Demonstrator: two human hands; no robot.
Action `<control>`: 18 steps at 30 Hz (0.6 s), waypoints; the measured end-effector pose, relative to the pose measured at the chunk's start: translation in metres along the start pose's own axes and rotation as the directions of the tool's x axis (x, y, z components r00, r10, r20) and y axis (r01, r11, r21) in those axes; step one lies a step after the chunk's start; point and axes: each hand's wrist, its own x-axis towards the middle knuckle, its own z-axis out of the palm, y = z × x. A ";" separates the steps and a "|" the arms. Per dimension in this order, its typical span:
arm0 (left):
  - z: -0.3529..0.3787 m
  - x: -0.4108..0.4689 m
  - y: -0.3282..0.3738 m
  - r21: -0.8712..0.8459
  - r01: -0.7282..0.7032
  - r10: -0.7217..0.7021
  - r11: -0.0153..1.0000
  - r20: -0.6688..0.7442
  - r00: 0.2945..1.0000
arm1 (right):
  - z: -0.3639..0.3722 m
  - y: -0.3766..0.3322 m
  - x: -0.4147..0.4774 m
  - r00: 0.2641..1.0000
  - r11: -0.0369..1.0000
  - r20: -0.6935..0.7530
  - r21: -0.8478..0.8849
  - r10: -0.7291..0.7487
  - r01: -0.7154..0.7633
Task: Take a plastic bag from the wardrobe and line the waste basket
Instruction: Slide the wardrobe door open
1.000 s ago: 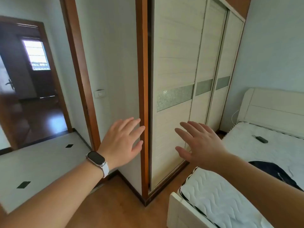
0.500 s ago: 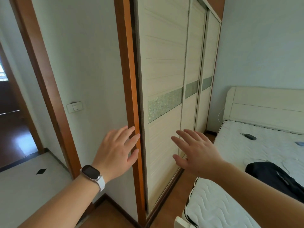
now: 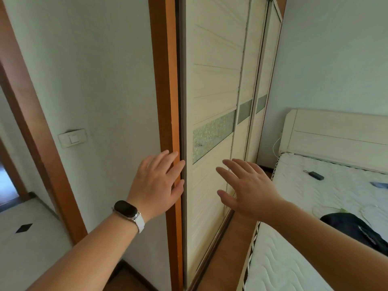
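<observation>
Both hands are spread flat and grip nothing. The left hand (image 3: 158,183) lies over the orange frame (image 3: 168,101) at the near edge of the wardrobe (image 3: 212,85), fingertips by the seam; the right hand (image 3: 247,190) hovers before its nearest sliding door (image 3: 206,206). All 3 doors look shut, so the plastic bag is hidden and no waste basket shows. A flat push could slip, or fingers could catch in that seam.

Two hands — left hand (image 3: 157,183), right hand (image 3: 249,190) — three wardrobe doors (image 3: 212,185).
</observation>
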 end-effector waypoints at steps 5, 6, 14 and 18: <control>0.037 0.045 -0.018 0.066 -0.025 0.024 0.998 0.025 0.999 | 0.044 0.027 0.055 0.999 0.998 0.011 0.052 -0.035 0.034; 0.045 0.054 -0.020 0.080 -0.022 0.019 0.997 0.034 0.999 | 0.053 0.033 0.067 0.999 0.997 0.010 0.075 -0.035 0.034; 0.109 0.151 -0.023 0.184 0.018 -0.031 0.983 0.066 0.997 | 0.132 0.091 0.177 0.984 0.977 -0.120 0.153 -0.130 0.148; 0.125 0.198 -0.020 0.231 0.097 -0.096 0.968 -0.013 0.995 | 0.158 0.127 0.230 0.964 0.955 -0.209 0.211 -0.163 0.207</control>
